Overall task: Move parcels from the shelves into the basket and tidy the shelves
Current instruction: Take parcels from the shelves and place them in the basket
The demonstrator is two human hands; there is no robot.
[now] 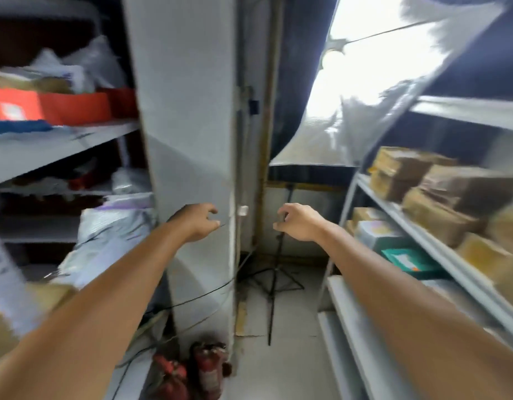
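Note:
Both my arms reach forward into the gap between two shelf units. My left hand [196,222] hangs in front of a grey pillar with loosely curled fingers and holds nothing. My right hand [298,222] is level with it, also loosely curled and holding nothing. Brown taped parcels [440,192] fill the right shelf [422,235], with a teal box [408,262] on the level below. The left shelf [62,145] carries red boxes [73,108] and grey mail bags [114,226]. No basket is in view. The picture is blurred by motion.
A grey pillar [189,140] stands straight ahead. A black tripod stand [274,272] rests on the floor between the shelves. Two red fire extinguishers [191,370] lie at the pillar's foot, with black cables beside them. A plastic sheet [365,96] hangs at the upper right.

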